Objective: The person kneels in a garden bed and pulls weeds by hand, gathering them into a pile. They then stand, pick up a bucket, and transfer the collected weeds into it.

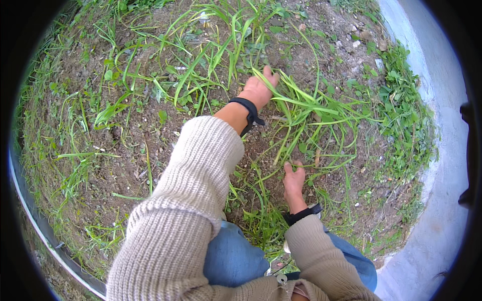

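Note:
My left hand (260, 86), a black strap at its wrist, is at the upper end of a clump of long green leaves (307, 103). Its fingers are curled at the leaves, and one blade crosses over them. The clump fans out to the right and down over brown soil (260, 145). My right hand (293, 180), also with a black wrist strap, is low beside the clump's lower edge. Its thumb and forefinger meet a thin leaf; whether they pinch it is not clear. More long-leaved plants (233, 45) grow above my left hand.
Low broad-leaved weeds (403, 113) line the right side, beside a pale concrete edge (440, 180). Small stones (356, 44) lie at the upper right. A curved border with a white rim (49, 248) runs along the lower left. My jeans-clad knees (237, 256) are close below my hands.

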`<state>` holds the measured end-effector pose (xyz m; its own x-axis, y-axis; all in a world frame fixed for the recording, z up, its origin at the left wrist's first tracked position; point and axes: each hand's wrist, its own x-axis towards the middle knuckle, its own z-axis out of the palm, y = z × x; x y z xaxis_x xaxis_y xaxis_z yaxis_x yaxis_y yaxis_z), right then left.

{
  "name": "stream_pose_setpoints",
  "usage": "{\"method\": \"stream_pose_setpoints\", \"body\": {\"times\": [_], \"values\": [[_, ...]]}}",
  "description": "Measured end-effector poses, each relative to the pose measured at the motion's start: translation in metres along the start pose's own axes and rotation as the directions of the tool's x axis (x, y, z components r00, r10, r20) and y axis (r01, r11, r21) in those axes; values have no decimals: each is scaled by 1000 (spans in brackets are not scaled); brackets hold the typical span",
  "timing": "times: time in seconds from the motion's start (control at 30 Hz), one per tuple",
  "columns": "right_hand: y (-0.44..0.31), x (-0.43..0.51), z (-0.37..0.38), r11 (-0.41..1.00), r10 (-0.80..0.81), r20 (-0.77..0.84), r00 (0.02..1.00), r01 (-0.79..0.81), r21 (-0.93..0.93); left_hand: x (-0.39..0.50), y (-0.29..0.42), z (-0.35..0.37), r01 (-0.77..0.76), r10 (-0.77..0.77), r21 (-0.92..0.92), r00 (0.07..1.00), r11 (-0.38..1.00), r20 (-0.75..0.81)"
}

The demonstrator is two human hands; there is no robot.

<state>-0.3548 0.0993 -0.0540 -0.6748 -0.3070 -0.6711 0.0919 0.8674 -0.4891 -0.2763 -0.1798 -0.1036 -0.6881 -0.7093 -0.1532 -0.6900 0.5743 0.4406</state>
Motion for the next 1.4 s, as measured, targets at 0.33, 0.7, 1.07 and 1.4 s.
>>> {"method": "stream_pose_setpoints", "body": {"times": [0.33,0.7,1.07,1.4], "values": [[13,55,-33,997,68,307,949,-74,7,-8,-31,-24,-47,-171,-458,889,888,-424],[9,57,-37,998,48,367,929,-55,8,3,-72,3,-69,-220,-552,872,831,-438],[1,52,-31,997,49,401,915,-70,36,39,-75,11,31,-177,-521,956,853,-233],[-2,50,-21,984,154,327,932,-176,41,-27,33,24,-181,-162,-930,957,319,-241]]}}
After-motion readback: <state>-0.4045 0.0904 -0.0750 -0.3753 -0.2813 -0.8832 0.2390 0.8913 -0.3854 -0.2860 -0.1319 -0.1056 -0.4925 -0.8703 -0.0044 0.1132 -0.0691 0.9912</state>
